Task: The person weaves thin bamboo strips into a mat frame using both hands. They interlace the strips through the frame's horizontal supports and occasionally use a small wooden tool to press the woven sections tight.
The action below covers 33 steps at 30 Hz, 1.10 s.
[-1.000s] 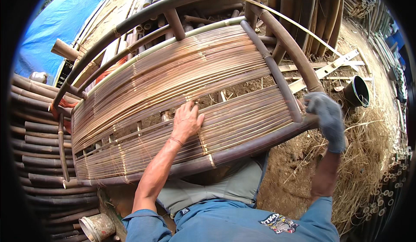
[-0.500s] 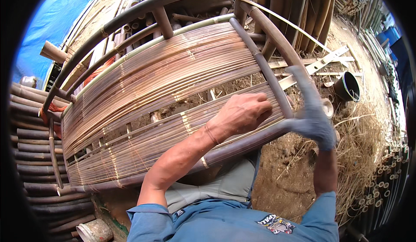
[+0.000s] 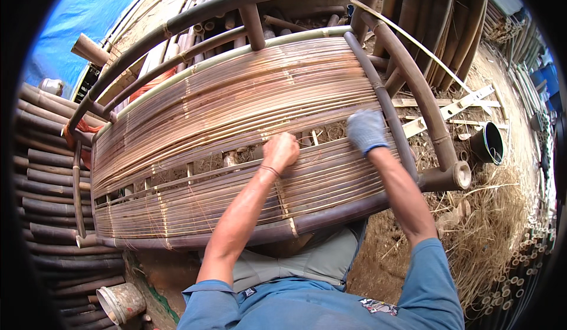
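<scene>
A long bamboo bench [image 3: 331, 219] lies before me, its dark pole frame carrying a seat of thin bamboo slats [image 3: 236, 103]. Between the far and near bands of slats runs a lengthwise gap [image 3: 204, 165]. My bare left hand [image 3: 281, 152] is closed at this gap, right of the middle; whatever is in its fingers is hidden. My right hand [image 3: 366, 132], in a grey knitted glove, is over the slats near the right end pole [image 3: 390, 105]. Its fingers are smeared and partly hidden, so I cannot make out a grip.
Dark bamboo poles [image 3: 56, 200] are stacked at the left, with a dirty white bucket [image 3: 122, 303] below. A black bucket [image 3: 486, 144], pale wooden strips [image 3: 455, 107] and straw-like shavings [image 3: 481, 206] lie to the right. A blue tarp [image 3: 88, 17] covers the upper left.
My gloved right hand has moved left from the bench's right arm onto the slats. My left hand has shifted left and away from me, to the gap. The view has shifted slightly.
</scene>
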Each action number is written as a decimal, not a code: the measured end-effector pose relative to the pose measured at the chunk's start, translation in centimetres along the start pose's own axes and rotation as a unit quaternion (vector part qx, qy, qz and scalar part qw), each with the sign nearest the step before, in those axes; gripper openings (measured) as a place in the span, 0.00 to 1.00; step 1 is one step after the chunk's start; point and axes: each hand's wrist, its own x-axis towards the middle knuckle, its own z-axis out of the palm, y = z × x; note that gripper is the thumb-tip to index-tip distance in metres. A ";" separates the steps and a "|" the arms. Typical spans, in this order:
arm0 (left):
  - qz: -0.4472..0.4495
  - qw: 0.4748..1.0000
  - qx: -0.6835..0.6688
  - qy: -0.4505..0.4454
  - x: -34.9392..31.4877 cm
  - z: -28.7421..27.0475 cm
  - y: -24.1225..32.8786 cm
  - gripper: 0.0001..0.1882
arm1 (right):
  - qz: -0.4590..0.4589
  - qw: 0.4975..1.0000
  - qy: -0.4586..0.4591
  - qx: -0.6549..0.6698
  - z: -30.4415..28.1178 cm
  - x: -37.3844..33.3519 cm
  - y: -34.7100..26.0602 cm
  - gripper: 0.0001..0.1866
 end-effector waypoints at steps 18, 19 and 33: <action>-0.051 0.931 -0.358 -0.043 0.4 -1.4 1.6 0.08 | -0.120 0.915 0.154 0.353 -1.5 -3.2 -3.1 0.13; -0.043 0.911 -0.405 -0.069 -0.2 -2.8 2.0 0.07 | -0.106 0.885 0.257 0.374 -2.4 -4.6 -3.2 0.12; 0.028 0.984 -0.173 -0.028 0.2 -1.6 2.3 0.24 | 0.073 0.703 0.470 0.529 -5.2 -34.5 18.8 0.18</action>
